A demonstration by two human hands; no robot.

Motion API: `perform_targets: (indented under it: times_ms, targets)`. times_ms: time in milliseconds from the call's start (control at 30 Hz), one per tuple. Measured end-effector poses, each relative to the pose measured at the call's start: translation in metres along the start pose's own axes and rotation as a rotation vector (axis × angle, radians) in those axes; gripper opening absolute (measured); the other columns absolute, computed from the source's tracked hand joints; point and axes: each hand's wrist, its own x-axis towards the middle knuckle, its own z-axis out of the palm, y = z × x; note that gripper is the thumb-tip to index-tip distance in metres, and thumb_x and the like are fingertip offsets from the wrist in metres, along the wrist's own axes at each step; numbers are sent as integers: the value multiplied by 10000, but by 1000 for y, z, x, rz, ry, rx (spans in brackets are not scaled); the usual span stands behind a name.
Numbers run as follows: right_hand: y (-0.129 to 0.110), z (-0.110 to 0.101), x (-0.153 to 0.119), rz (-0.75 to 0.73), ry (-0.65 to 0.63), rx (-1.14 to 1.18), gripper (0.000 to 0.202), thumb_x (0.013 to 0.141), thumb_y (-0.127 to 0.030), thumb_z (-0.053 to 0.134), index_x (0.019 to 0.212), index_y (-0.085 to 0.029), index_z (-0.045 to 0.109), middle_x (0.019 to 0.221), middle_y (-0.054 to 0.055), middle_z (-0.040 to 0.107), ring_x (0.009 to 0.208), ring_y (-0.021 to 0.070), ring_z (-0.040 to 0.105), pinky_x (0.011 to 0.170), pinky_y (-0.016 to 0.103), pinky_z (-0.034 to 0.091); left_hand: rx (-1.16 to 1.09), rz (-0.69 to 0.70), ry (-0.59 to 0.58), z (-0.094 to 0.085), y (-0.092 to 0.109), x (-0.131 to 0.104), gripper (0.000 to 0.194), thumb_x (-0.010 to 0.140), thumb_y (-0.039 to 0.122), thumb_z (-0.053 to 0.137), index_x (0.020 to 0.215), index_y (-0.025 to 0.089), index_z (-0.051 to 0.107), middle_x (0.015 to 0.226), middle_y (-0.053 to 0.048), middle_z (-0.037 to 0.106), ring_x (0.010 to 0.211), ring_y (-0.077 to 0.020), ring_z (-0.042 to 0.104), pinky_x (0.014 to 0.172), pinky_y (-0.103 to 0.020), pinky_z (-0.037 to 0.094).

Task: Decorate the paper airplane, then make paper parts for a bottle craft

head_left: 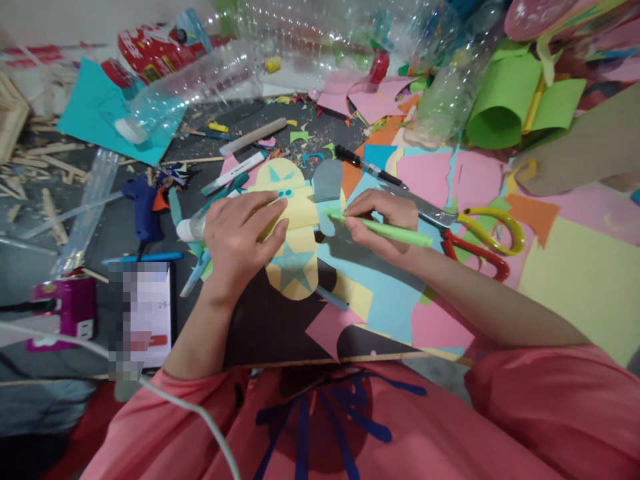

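Note:
My left hand (pixel 245 230) lies over a paper-covered plastic bottle craft (pixel 303 207), its thumb and fingers steadying the body. The craft has rounded yellow wings with teal star shapes, and a white bottle cap (pixel 190 231) shows beyond the hand. At the other end are a grey rounded flap (pixel 328 179) and a light blue flap (pixel 327 225). My right hand (pixel 383 217) pinches a light green marker (pixel 400 232). The marker's tip is at the light blue flap, where a green mark shows.
Red-and-yellow-handled scissors (pixel 480 237) and a black marker (pixel 370 167) lie on paper scraps at the right. A blue glue gun (pixel 144 210) and a phone (pixel 157 313) are at the left. Clear plastic bottles (pixel 200 80) crowd the back. A white cable (pixel 195 407) crosses the lower left.

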Motion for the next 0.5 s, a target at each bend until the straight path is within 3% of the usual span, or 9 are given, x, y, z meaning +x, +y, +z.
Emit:
perform_targets:
  times_ms: [400, 500]
  targets:
    - [-1, 0, 0, 12, 16, 3, 125, 903, -222, 589, 778, -218, 584, 642, -13, 598, 541, 102, 514, 519, 252, 412, -96, -83, -70, -1, -1, 0, 204, 952, 434, 518, 1032, 308, 657, 1039, 4, 753, 974, -237, 701, 825, -455, 460]
    - [-1, 0, -1, 19, 21, 13, 113, 892, -211, 595, 780, -214, 582, 635, -19, 586, 535, 98, 510, 514, 247, 412, -50, -63, -41, -1, 0, 0, 164, 941, 408, 544, 1020, 328, 664, 1047, 15, 758, 952, -230, 713, 809, -439, 477]
